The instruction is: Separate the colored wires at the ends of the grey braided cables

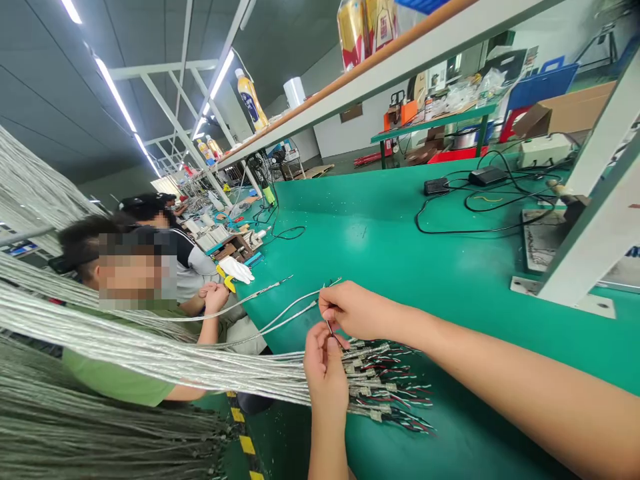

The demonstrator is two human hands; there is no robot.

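Note:
My left hand (326, 367) is closed, thumb against fingers, just above a bundle of silvery braided cables (270, 373). Close above it, my right hand (353, 310) is pinched, and a thin dark wire (329, 327) runs between the fingertips of both hands. Which cable this wire belongs to is hidden by the fingers. Below and right of my left hand fan out the cable ends (385, 387), with pale wrapped collars and stripped black, red, white and green wires. Several loose cables (295, 313) lie just left of my right hand.
A co-worker in a green shirt (115, 373) sits at the left, hands (213, 297) raised at the table edge. A white glove (237, 270) lies nearby. Black adapters with cords (487, 176) and a white metal post (590, 180) stand right on the green table (360, 233). An overhead shelf (320, 100) crosses above.

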